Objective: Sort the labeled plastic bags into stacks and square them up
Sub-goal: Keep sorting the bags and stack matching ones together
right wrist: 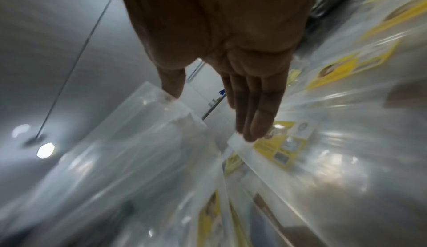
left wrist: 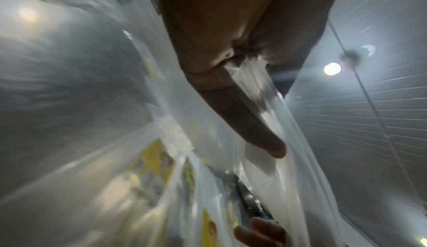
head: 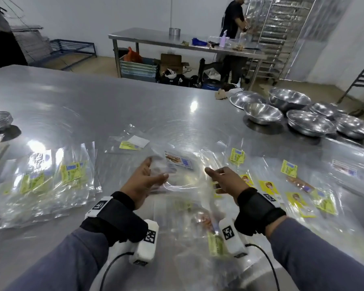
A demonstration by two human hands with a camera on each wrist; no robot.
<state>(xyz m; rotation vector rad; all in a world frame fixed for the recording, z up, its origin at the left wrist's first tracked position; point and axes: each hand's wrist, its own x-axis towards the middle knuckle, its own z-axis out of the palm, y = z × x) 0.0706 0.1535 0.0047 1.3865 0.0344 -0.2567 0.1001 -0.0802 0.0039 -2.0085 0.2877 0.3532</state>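
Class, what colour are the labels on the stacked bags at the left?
Yellow-green labels, best seen in the head view.

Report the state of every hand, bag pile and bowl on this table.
left hand, open, straight fingers against the held bags.
right hand, open, thumb touching the held bags.
held bags, raised between both hands, tilted.
green-label stack, piled left, edges fanned, unsquared.
yellow-label bags, scattered right, overlapping, unsorted.
steel bowls, upright, empty.
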